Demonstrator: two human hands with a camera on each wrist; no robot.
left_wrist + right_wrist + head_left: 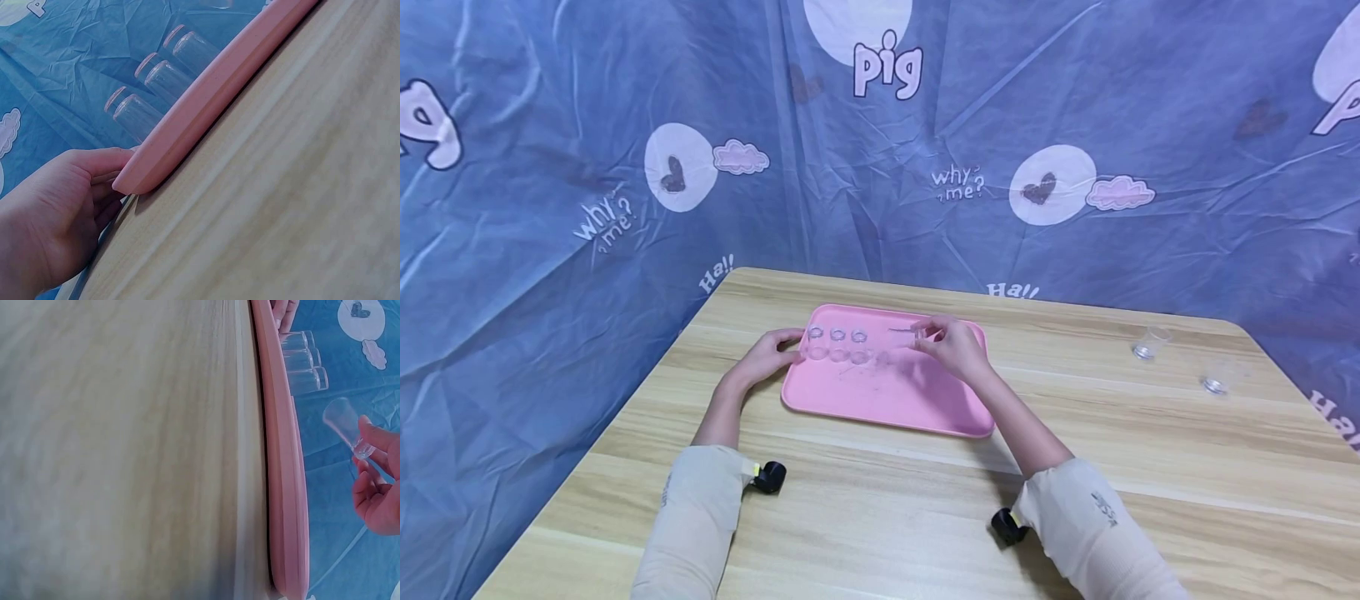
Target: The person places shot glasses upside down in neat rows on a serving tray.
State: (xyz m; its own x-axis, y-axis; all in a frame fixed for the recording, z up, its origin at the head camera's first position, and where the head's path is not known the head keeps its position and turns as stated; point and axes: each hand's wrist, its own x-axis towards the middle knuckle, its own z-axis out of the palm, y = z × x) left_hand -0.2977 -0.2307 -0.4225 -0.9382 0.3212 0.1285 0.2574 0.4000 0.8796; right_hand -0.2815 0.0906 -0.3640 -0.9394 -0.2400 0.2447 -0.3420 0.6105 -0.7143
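Note:
Three clear glasses (837, 345) stand upside down in a row at the back left of a pink tray (880, 400). Their thick bases face up, as the glasses (165, 78) also show in the left wrist view. My left hand (769, 357) grips the tray's left edge, thumb by the rim and the other fingers curled beneath or behind it. Above the tray, my right hand (953, 343) pinches another clear glass (342, 420) near its base. That glass is tilted, with its flared mouth away from the fingers, and hangs apart from the row.
Two more clear glasses, one farther back (1152, 342) and one nearer (1215, 381), stand upright on the right of the wooden table (880, 508). A blue printed curtain (880, 208) hangs behind the table and on its left.

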